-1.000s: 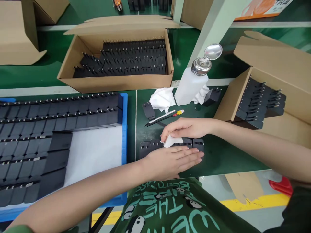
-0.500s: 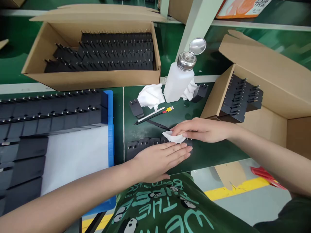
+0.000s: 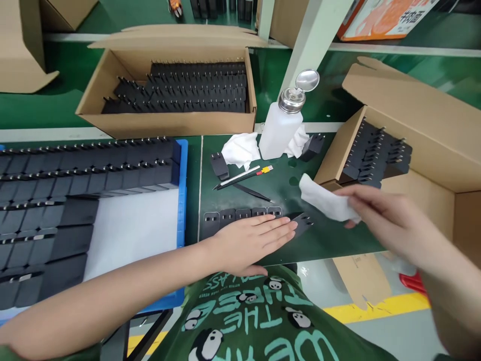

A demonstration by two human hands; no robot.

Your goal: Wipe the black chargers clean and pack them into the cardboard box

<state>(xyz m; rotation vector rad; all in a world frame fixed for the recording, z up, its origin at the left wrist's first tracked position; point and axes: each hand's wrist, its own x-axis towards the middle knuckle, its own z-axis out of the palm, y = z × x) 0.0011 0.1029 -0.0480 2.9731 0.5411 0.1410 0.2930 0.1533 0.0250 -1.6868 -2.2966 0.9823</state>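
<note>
My left hand [image 3: 255, 238] lies flat, fingers stretched, over a row of black plug adapters [image 3: 211, 223] on the green bench. The end adapter [image 3: 302, 222] sits tilted beside its fingertips. To the right, my right hand [image 3: 383, 205] pinches a white cloth [image 3: 326, 200], which hangs out from the fingers above the bench. Behind the row lie black tweezers [image 3: 252, 192], a silver pen-like tool [image 3: 240, 174] and a dark stick with a yellow USB plug [image 3: 266, 169]. A single adapter [image 3: 219, 166] stands near them.
A white pump bottle [image 3: 280, 128] with its lid up stands between crumpled cloths [image 3: 241, 149]. Cardboard boxes of adapters stand behind [image 3: 169, 125] and at right [image 3: 338, 145]. A blue tray [image 3: 181, 200] full of adapters is at left; a post [image 3: 306, 45] rises behind the bottle.
My right hand has lifted the white cloth off the adapter row and moved right. The left hand stays over the row. The camera view has shifted slightly.
</note>
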